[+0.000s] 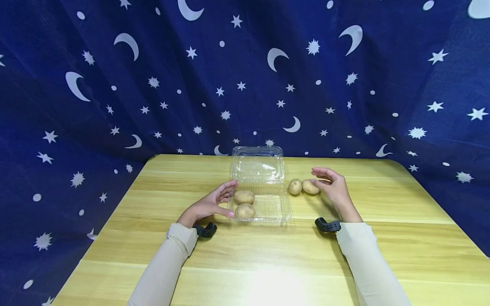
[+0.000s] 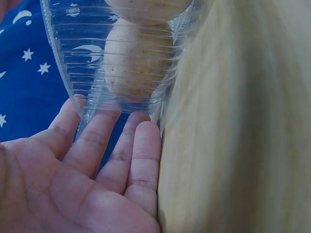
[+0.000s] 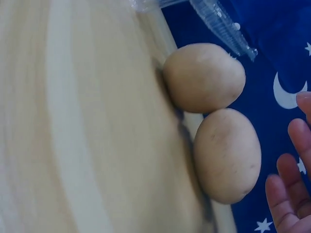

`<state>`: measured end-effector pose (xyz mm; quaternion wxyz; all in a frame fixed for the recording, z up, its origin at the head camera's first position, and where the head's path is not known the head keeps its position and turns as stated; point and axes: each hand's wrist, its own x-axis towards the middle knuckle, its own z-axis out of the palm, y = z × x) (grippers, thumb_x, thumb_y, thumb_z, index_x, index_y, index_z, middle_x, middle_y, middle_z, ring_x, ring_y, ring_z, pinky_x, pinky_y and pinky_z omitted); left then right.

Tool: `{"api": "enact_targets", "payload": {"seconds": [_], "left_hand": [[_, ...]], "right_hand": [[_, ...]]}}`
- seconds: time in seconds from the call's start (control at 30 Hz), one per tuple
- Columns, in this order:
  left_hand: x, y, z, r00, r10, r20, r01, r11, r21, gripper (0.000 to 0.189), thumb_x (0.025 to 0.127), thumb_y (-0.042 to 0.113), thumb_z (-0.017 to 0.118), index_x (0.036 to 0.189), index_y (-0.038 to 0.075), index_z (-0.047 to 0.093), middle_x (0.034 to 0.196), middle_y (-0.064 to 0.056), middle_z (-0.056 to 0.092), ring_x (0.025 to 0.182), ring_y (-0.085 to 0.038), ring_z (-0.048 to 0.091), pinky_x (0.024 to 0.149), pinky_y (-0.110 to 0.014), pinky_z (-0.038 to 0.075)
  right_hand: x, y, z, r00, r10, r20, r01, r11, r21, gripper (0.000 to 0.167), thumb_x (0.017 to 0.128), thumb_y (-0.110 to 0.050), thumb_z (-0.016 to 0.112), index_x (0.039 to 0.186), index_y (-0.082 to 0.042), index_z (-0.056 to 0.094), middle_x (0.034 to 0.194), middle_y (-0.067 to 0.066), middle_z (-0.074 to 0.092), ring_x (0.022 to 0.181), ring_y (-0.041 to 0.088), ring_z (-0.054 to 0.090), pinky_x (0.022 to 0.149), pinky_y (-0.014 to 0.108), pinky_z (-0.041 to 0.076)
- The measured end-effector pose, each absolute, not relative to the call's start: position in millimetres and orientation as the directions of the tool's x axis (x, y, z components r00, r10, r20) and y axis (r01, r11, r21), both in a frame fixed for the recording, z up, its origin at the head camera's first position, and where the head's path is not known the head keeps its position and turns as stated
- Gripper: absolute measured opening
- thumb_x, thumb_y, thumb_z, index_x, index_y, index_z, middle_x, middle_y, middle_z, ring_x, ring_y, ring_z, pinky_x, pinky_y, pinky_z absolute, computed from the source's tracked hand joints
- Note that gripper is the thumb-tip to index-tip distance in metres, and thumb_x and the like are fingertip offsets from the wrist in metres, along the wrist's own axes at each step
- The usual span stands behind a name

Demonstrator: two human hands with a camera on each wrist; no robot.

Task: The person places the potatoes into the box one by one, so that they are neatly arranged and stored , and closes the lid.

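Note:
A clear plastic clamshell box lies with its lid raised at the back. Inside its left half are two potatoes, a rear potato and a front potato. Along the box's left wall rests my left hand, its fairly straight fingers touching the ribbed plastic. To the right of the box, a rounder potato and a longer potato sit side by side on the table. My right hand hovers by the longer one, fingers spread and holding nothing.
The wooden table runs back to a dark blue curtain with moons and stars. A black wrist strap is on the left wrist, and another black strap on the right.

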<state>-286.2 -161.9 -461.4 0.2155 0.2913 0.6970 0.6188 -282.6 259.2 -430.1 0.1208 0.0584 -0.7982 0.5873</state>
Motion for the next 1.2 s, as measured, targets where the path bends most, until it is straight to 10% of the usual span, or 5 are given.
{"api": "enact_targets", "payload": {"seconds": [0.43,0.7,1.2], "left_hand": [[-286,-162,-461,-0.738,0.672,0.064,0.15,0.072,0.986,0.108,0.091,0.007,0.086,0.172,0.001,0.016,0.178,-0.023,0.019,0.162,-0.044,0.02,0.131,-0.059,0.021],[-286,-162,-462,-0.739,0.671,0.061,0.146,0.071,0.987,0.108,0.091,0.007,0.086,0.172,0.001,0.016,0.178,-0.023,0.019,0.163,-0.043,0.02,0.131,-0.059,0.02],[-286,-163,-463,-0.736,0.674,0.06,0.147,0.072,0.987,0.108,0.091,0.008,0.086,0.172,0.002,0.014,0.178,-0.022,0.018,0.163,-0.043,0.019,0.132,-0.058,0.02]], "right_hand": [[-284,270,-440,-0.994,-0.028,0.101,-0.104,0.35,-0.931,0.058,0.104,-0.003,0.07,0.154,0.013,0.046,0.157,0.033,0.048,0.144,0.043,0.046,0.105,0.014,0.046],[-286,275,-447,-0.995,-0.092,0.04,-0.07,0.348,-0.935,0.069,0.102,-0.002,0.071,0.16,0.014,0.036,0.163,0.036,0.041,0.149,0.046,0.042,0.117,0.022,0.043],[-285,272,-446,-0.992,-0.126,0.009,-0.063,0.434,-0.899,0.064,0.104,-0.003,0.069,0.156,0.019,0.039,0.158,0.04,0.045,0.143,0.048,0.049,0.091,0.004,0.044]]}}
